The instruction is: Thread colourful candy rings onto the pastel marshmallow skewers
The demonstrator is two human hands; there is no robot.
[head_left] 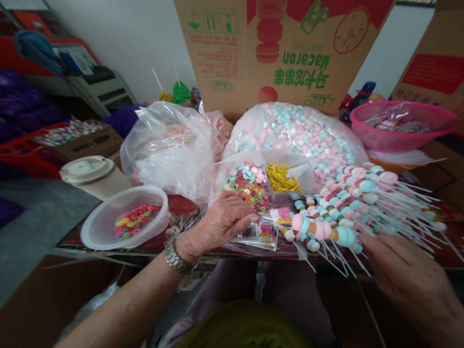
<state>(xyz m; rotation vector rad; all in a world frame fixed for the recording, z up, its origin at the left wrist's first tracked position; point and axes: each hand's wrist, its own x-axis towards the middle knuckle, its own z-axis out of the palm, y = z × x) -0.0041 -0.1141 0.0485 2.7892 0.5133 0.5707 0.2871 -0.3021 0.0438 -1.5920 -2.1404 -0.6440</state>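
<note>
Head view — two open grips: left hand (218, 219) on packets (258, 236), right hand (407, 266) beside candy skewers (352, 213)

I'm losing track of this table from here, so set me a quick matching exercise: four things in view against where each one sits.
Things:
1. gold twist ties
2. metal-link wristwatch
3. pink plastic basket
4. marshmallow skewers

Places:
A. nearest the right hand
B. on the wrist of the left hand
C. in a clear bag beside multicoloured ring candies
D. far right, past the big bag of pastel marshmallows

Pairs: 1-C, 2-B, 3-D, 4-A
</note>
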